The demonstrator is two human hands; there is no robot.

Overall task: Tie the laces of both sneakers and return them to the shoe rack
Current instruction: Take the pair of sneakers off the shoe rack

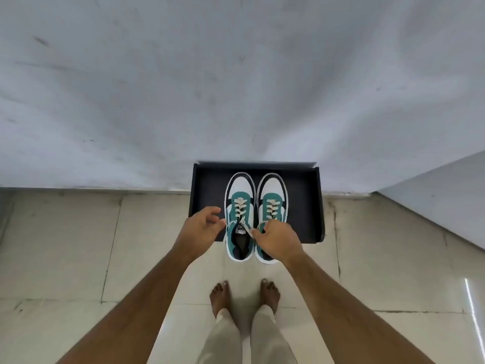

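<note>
Two teal, white and black sneakers stand side by side on a low black shoe rack (pixel 207 190) against the wall, toes toward the wall and heels overhanging its front edge. The left sneaker (pixel 240 203) has cream laces hanging loose near its tongue. My right hand (pixel 278 240) rests over the heel part of the right sneaker (pixel 271 198) and pinches a cream lace end of the left sneaker between thumb and finger. My left hand (pixel 200 227) hovers just left of the left sneaker, fingers curled apart, holding nothing.
A grey wall rises behind the rack, and a second wall angles in at the right. The floor is pale tile with dark joints. My bare feet (pixel 244 295) stand a short step in front of the rack.
</note>
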